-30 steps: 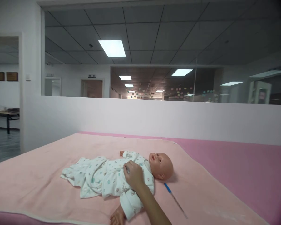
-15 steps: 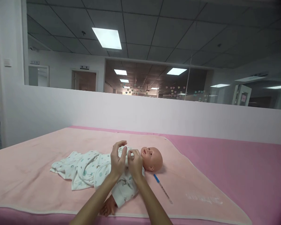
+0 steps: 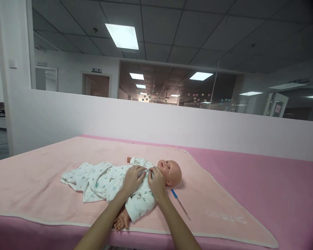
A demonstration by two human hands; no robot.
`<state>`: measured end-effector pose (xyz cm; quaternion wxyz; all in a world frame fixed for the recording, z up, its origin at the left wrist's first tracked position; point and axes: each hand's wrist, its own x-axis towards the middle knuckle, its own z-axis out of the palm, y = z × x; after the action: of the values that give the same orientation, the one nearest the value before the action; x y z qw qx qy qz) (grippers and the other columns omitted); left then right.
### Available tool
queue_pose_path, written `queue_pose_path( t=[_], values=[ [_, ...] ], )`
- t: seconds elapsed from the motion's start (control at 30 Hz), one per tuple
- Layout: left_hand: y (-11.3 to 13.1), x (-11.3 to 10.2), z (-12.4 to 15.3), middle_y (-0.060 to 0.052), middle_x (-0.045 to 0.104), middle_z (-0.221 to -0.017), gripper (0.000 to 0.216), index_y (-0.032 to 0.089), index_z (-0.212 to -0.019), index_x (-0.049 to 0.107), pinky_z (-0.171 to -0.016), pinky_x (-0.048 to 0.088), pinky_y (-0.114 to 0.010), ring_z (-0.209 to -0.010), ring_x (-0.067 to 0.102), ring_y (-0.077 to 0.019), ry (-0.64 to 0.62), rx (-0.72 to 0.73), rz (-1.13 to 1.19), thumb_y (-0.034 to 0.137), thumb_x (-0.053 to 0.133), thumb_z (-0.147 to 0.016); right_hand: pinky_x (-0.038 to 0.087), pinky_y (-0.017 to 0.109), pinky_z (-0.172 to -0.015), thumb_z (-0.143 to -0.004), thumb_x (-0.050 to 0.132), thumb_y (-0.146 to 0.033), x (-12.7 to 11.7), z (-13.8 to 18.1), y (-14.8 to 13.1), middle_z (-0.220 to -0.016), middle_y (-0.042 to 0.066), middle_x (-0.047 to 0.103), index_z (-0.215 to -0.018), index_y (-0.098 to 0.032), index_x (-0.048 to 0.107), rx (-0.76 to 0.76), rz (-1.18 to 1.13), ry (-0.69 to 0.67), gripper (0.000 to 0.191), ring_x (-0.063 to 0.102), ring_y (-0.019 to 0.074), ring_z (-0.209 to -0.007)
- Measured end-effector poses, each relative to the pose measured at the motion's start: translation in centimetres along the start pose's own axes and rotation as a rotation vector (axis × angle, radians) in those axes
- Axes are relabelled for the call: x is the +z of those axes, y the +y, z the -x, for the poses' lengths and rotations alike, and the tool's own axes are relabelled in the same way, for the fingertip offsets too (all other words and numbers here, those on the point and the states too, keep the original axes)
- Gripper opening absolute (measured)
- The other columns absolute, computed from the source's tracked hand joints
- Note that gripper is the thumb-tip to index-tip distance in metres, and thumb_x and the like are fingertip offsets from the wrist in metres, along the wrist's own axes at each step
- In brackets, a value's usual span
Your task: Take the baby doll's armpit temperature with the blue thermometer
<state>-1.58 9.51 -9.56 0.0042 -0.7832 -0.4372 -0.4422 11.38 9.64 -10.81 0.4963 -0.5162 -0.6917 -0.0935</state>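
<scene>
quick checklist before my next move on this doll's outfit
1. Doll flat on its back on the blanket: ok.
2. Left hand and right hand both on the outfit at the chest, by the collar: ok.
3. Fingers actually pinching cloth: cannot tell.
4. Blue-tipped stick beside the head, apart from both hands: ok.
5. Doll well inside the blanket's near edge: not ok, its near hand almost reaches it.

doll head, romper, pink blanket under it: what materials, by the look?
Doll head: probably vinyl or soft plastic; smooth, even tone, faint sheen.
Romper: soft knit, likely cotton; matte, printed, creased and bunched at the legs.
Pink blanket: fleece or terry-like cloth; matte, slightly napped, with a paler edge binding. The fibre cannot be told.
</scene>
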Motion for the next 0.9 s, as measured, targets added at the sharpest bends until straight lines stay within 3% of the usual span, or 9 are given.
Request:
queue_pose_path(
  t=[0.37,0.9],
  values=[
    [-0.05,0.02,0.42,-0.003,0.063,-0.092,0.028,0.026,-0.101,0.062,-0.079,0.039,-0.032,-0.087,0.053,-0.0186,0.031,0.019,-0.006,0.023,0.042,-0.082,0.038,0.021,-0.069,-0.080,0.039,-0.016,-0.08,0.12,0.08,-0.085,0.005,0.063,-0.085,-0.016,0.062,0.069,0.019,0.005,0.023,0.057,0.0141,-0.079],
    [-0.05,-0.06,0.65,-0.003,0.063,-0.094,0.029,0.026,-0.104,0.060,-0.079,0.039,-0.034,-0.087,0.053,-0.0191,0.039,0.052,-0.024,0.021,0.041,-0.082,0.037,0.022,-0.064,-0.075,0.039,-0.015,-0.23,0.05,0.14,-0.079,0.002,0.060,-0.082,-0.018,0.054,0.038,-0.089,0.006,0.017,0.055,0.0137,-0.073]
  ],
)
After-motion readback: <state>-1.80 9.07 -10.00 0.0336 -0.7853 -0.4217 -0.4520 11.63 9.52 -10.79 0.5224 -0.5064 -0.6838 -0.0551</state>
